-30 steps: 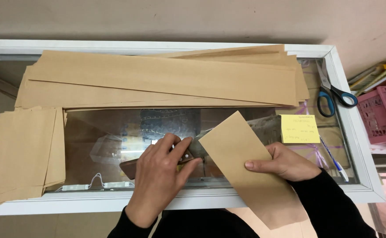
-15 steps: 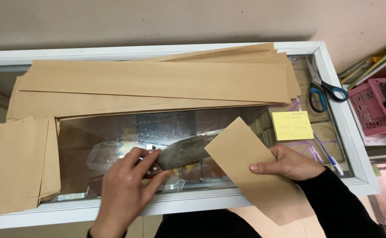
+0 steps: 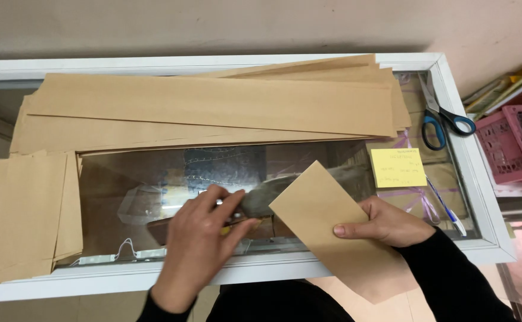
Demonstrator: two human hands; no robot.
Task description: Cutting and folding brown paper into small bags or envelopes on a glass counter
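The knife lay low across the glass-topped desk, its blurred blade slipping under a brown paper sheet. The left hand had its fingers clamped on the handle. The right hand pinched the sheet's edge, near a yellow sticky note and scissors.

Tan paper strips, a yellow sticky note, blue-handled scissors, a pink basket.
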